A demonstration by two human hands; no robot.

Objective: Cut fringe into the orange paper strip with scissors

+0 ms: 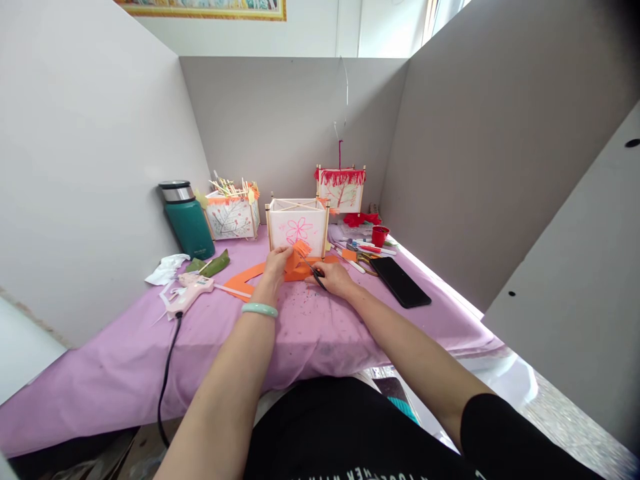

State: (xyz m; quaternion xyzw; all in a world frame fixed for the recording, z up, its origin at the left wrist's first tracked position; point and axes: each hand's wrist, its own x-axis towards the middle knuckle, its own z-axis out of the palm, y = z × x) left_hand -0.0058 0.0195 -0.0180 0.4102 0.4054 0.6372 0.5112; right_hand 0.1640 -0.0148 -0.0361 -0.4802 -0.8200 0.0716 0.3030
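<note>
Orange paper is in my left hand, low over the surface that carries a purple cloth, directly in front of the white lantern with a pink flower drawn on it. The fingers of my left hand are closed on a fringed piece of it and lift it a little. The rest of the orange paper lies flat on the cloth as a long curved strip going to the left. My right hand is just beside it, and its fingers are closed around the dark scissors, whose blades point toward the paper. I cannot tell if the blades touch it. On my left wrist sits a pale green bracelet. At the left lies a pink glue gun with a black cable, and behind it stands a green flask. At the right of my right hand a black phone lies flat.
</note>
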